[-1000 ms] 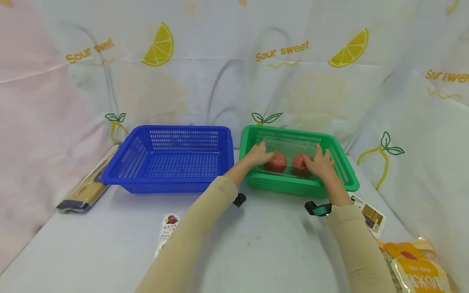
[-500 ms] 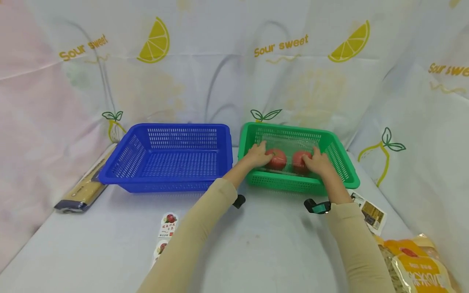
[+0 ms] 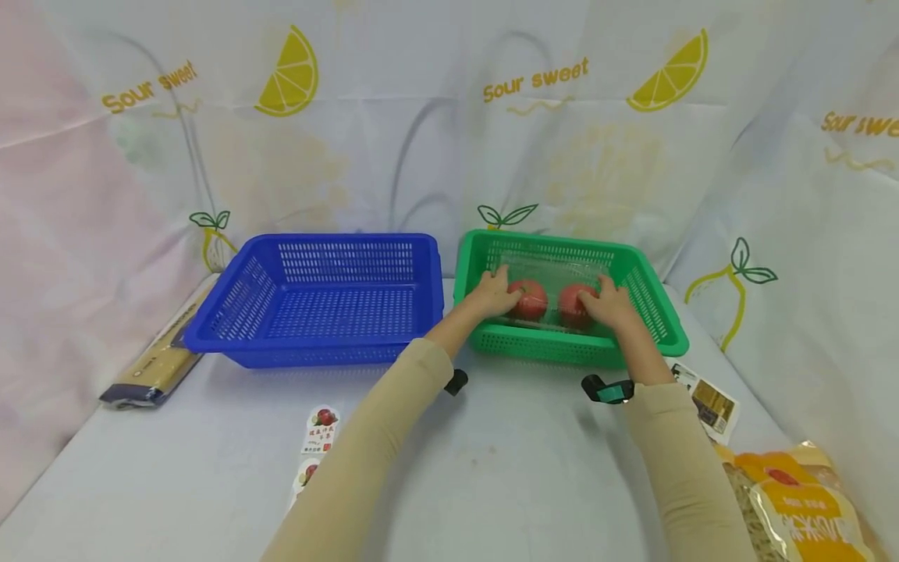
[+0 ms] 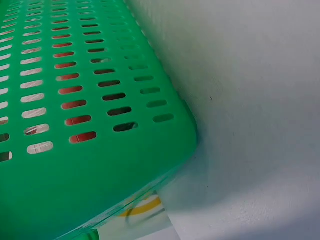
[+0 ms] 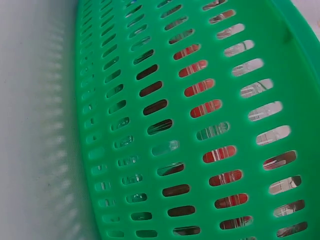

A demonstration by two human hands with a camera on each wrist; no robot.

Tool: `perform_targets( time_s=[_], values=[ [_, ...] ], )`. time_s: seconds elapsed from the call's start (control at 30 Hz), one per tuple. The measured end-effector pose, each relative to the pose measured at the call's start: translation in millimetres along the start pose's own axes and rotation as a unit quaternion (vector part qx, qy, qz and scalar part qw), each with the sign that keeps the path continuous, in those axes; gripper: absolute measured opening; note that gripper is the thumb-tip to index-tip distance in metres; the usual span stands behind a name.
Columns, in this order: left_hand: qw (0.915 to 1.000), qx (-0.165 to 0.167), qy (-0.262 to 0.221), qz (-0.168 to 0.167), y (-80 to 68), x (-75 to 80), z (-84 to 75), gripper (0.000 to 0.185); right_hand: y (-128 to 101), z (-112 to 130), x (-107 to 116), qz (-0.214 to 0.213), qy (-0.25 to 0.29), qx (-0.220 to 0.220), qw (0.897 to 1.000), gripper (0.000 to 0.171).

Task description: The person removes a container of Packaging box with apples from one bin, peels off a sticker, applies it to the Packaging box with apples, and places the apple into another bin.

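Observation:
Inside the green basket [image 3: 555, 347] lies a clear plastic box [image 3: 551, 271] with two red apples in it, the left apple [image 3: 531, 301] and the right apple [image 3: 572, 310]. My left hand [image 3: 492, 295] grips the box's left end, its thumb over the left apple. At the other end my right hand [image 3: 612, 306] grips the box, its thumb by the right apple. Both wrist views show mostly the outer wall of the green basket [image 4: 100, 165], with red showing through the slots; the hands are hidden there.
A blue basket [image 3: 316, 351] stands left of the green one. Beyond it lies a tan packet [image 3: 158, 367]. Apple-print labels [image 3: 321, 428] lie at front left. At right are a white-and-brown packet [image 3: 712, 406] and an orange bag [image 3: 801, 499]. A printed curtain [image 3: 393, 148] hangs behind.
The head view has tilted slightly, so the scene sits a little higher in it. Both hands stay at the ends of the box, with hardly any visible movement.

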State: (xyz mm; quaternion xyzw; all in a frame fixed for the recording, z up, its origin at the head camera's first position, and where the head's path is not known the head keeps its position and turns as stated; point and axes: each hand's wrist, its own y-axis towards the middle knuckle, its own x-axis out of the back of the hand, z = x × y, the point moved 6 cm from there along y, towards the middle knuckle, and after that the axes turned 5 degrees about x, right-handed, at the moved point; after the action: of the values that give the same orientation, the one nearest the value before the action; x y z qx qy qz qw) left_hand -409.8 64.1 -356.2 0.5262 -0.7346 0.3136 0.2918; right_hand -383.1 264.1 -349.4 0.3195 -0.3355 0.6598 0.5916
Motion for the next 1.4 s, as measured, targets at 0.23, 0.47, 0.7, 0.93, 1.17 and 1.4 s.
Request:
perform_targets(
  time_s=[0.23, 0.47, 0.7, 0.93, 1.17, 1.4],
  values=[
    [1.0, -0.003, -0.001, -0.009, 0.9, 0.5, -2.9, 0.065, 0.8, -1.9, 2.9, -0.018, 0.021, -0.008, 1.0, 0.068],
    [0.9994, -0.016, -0.021, -0.021, -1.0, 3.1, -5.5, 0.062, -0.1, -0.9, 8.1, -0.037, 0.024, -0.004, 0.999, 0.066],
    [0.998, -0.022, -0.007, -0.058, -2.8, 6.7, -10.3, 0.052, -1.8, -2.2, 12.3, -0.072, 0.027, 0.01, 0.997, 0.061],
    [0.9945, -0.035, 0.027, -0.095, -5.9, 23.1, -21.3, 0.045, -2.8, 6.5, 17.1, -0.123, 0.049, 0.037, 0.991, 0.059],
    [0.9914, -0.051, 0.022, -0.119, -19.4, 44.0, -26.3, 0.046, -15.4, 25.7, 32.5, -0.157, 0.075, 0.048, 0.984, 0.057],
    [0.9835, -0.095, 0.018, -0.153, -46.1, 75.5, -28.9, 0.046, -32.9, 49.9, 50.2, -0.174, 0.061, 0.101, 0.978, 0.054]
  ],
)
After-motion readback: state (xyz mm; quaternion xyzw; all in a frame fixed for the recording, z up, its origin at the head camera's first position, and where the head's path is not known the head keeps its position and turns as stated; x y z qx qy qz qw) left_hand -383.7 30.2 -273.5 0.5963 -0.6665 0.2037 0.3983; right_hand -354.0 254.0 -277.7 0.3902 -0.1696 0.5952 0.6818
